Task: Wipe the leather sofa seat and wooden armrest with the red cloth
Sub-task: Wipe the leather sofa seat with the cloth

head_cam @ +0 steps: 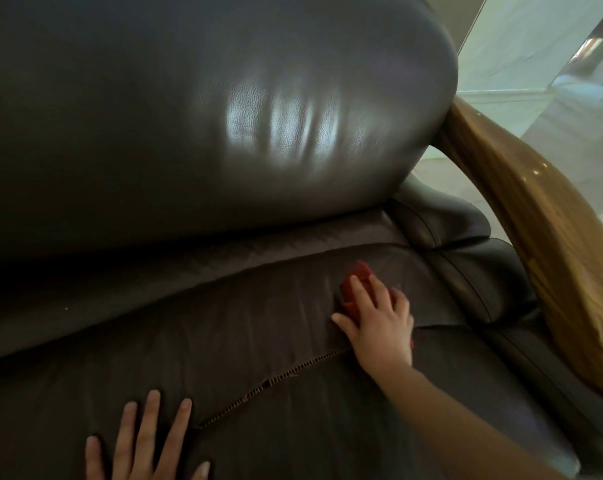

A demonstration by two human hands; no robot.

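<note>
Fingers [360, 294] of your right hand [379, 323] lie flat, pressing the red cloth [357, 275] onto the leather seat [258, 341], back-right area. The wooden armrest [535, 220] runs front-to-back off to its right, so it's way nearer than your left hand [144, 445], which is splayed flat and holding nothing.

A: Your right hand [379, 323] lies on the cloth [357, 282] and presses it onto the seat [241, 334]. Your fingers are spread over the red and your thumb is out to the left on the leather.

B: Your left hand [144, 445] is flat on the seat at the bottom edge, fingers straight and apart, well away from the cloth.

A: A stitched seam [286, 372] runs across the seat between your two hands, with a dark gap partway along.

B: The armrest [535, 220] curves down on your right, apart from the cloth. The backrest [189, 116] bulges above the seat, with glare on it. Pale floor [518, 64] shows beyond.
</note>
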